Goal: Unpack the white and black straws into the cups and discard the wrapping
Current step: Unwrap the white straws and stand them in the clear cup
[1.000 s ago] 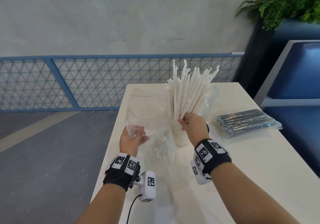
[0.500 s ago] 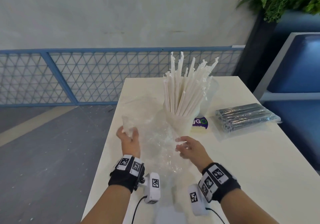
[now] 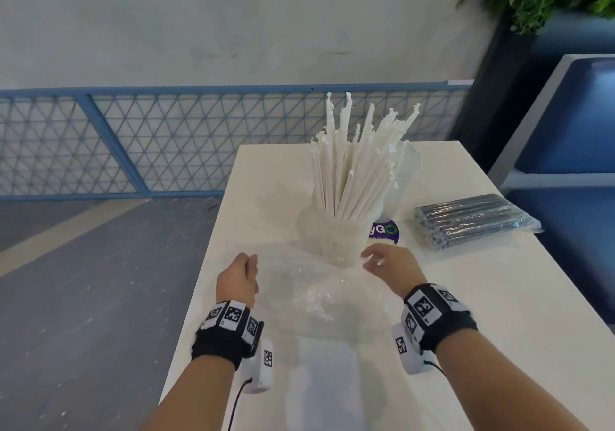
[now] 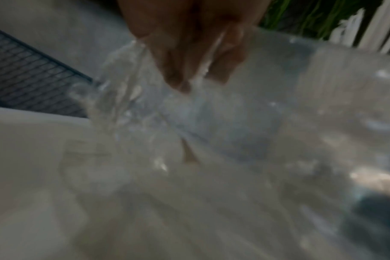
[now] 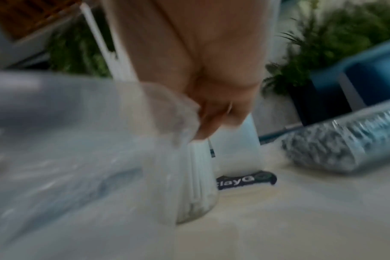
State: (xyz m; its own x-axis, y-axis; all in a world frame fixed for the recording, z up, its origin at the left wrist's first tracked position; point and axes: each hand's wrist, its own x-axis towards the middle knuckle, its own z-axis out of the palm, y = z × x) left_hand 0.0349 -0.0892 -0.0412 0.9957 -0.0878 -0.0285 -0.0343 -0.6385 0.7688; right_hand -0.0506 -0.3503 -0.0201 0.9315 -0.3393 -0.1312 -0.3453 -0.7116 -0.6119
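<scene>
From the head view, our left hand (image 3: pixel 237 277) and right hand (image 3: pixel 389 265) each pinch the clear wrapping (image 3: pixel 316 294) stretched over the white table (image 3: pixel 466 314); white straws (image 3: pixel 352 167) stand in a cup (image 3: pixel 336 237), black straws (image 3: pixel 472 221) packed at right. Both wrist views show our fingers (image 4: pixel 189 52) gripping plastic.

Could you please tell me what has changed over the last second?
The right hand let go of the white straws, now standing in the cup, and dropped to pinch the clear wrapping. The left hand lowered, still gripping it. The black straw pack stayed put.
</scene>
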